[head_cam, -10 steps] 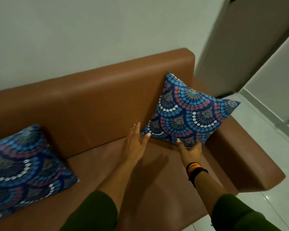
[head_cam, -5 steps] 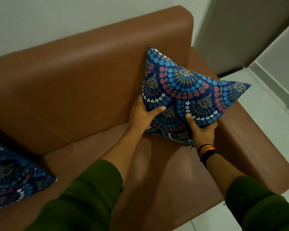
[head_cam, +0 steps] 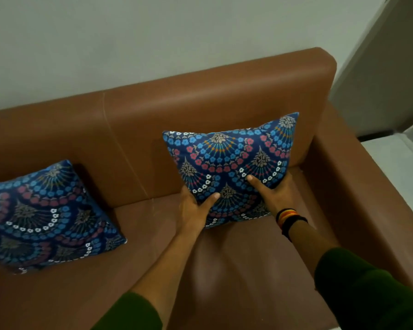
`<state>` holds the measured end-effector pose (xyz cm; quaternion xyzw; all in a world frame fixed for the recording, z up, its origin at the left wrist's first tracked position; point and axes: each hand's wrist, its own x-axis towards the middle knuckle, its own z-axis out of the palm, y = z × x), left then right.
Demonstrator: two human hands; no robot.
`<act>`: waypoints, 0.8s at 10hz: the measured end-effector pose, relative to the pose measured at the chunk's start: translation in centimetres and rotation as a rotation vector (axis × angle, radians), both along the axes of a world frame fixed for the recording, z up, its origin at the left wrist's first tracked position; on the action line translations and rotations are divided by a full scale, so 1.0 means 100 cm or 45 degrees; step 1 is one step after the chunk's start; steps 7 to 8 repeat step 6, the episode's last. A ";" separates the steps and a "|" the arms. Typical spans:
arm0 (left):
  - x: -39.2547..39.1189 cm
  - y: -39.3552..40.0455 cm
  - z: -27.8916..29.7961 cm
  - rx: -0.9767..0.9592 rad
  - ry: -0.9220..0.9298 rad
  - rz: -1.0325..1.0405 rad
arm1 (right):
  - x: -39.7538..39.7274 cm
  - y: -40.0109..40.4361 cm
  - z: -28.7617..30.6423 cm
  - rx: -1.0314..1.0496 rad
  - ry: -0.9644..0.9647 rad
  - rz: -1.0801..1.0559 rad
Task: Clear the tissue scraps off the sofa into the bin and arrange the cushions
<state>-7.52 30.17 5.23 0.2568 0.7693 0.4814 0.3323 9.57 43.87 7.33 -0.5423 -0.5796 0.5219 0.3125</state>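
Observation:
A blue patterned cushion (head_cam: 234, 163) stands upright against the backrest at the right end of the brown sofa (head_cam: 134, 120). My left hand (head_cam: 196, 208) grips its lower left edge, thumb on the front face. My right hand (head_cam: 272, 194), with bands on the wrist, grips its lower right edge. A second blue patterned cushion (head_cam: 45, 215) leans against the backrest at the left end. No tissue scraps and no bin show in this view.
The sofa's right armrest (head_cam: 362, 186) lies just beyond the held cushion. A pale wall (head_cam: 153, 39) rises behind the sofa. A white tiled floor (head_cam: 396, 158) and a grey door or panel (head_cam: 379, 75) are at the far right.
Both hands took hold of the right cushion, which stood on a corner, and turned it square and upright against the backrest. The left cushion has come back into view.

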 end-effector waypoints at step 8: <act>0.003 0.009 -0.006 -0.191 0.254 -0.020 | 0.008 0.008 -0.002 0.039 -0.080 -0.009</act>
